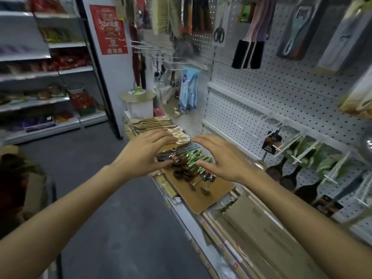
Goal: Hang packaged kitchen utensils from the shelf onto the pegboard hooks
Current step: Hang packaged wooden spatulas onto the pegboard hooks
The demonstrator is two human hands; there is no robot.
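Hands: your left hand and right hand hover spread, empty.
Utensil packs: between them on the shelf, left thumb touching.
Pegboard hooks: beyond your right hand.

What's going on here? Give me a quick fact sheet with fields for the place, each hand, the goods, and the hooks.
place: shop aisle beside a white pegboard
left hand: open, fingers spread, at the left side of the utensil pile
right hand: open, curved over the pile's right side
goods: packaged utensils heaped on a brown board on the shelf
hooks: bare pegboard hooks to the right, none loaded by the hands yet
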